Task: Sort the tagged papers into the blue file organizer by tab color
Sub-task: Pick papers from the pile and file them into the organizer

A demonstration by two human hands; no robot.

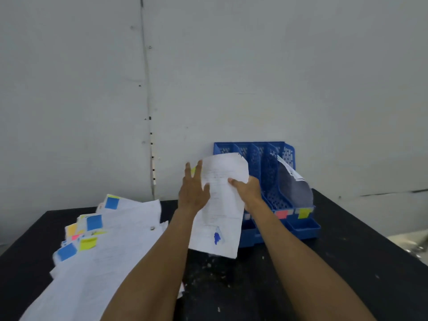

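Head view, hands (217,191) holding paper (220,205), organizer (273,177) behind

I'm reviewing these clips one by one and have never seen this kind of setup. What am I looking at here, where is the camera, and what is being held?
There is no machine here: a person works with two bare hands, and the single picture comes from a camera worn on the head, looking forward and down. The right hand grips a white sheet of paper in front of a blue file organizer, while the left hand rests open against the sheet's left edge. The organizer stands on a black table against the wall; one slot on its right already holds papers. A loose pile of tagged papers with blue, yellow and pink tabs lies on the left.
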